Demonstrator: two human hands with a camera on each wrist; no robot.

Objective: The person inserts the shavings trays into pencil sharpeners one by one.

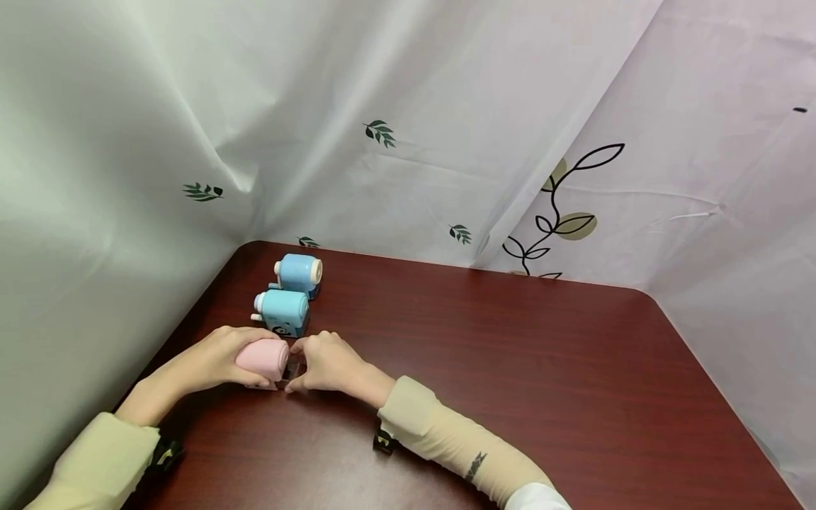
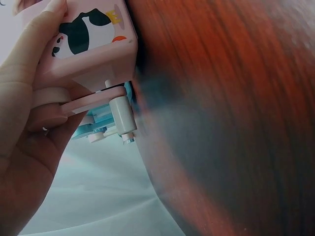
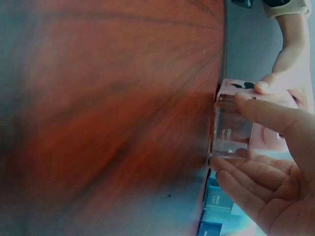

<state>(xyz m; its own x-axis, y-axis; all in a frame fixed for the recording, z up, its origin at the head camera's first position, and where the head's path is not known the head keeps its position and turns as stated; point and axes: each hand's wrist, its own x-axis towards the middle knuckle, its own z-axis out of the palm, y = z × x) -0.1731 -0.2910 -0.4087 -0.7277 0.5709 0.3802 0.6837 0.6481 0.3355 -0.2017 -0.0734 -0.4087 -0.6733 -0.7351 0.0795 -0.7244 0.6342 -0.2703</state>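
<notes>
A pink crank pencil sharpener (image 1: 263, 357) stands on the table, and my left hand (image 1: 217, 360) grips its body from the side. Its panda print and its crank handle (image 2: 123, 115) show in the left wrist view. My right hand (image 1: 331, 365) pinches the clear shavings drawer (image 3: 230, 132) at the sharpener's front, thumb on one side and fingers on the other. How far the drawer is out of the body is hard to tell. Just behind the pink one stands a turquoise sharpener (image 1: 285, 309), also with a panda print, and beyond it a blue sharpener (image 1: 298, 271).
The dark red-brown wooden table (image 1: 484, 382) stretches away to the right of the hands. A white curtain (image 1: 357, 184) with leaf prints hangs along its back and sides, close to the sharpeners on the left. Small dark devices (image 1: 384, 440) sit under both wrists.
</notes>
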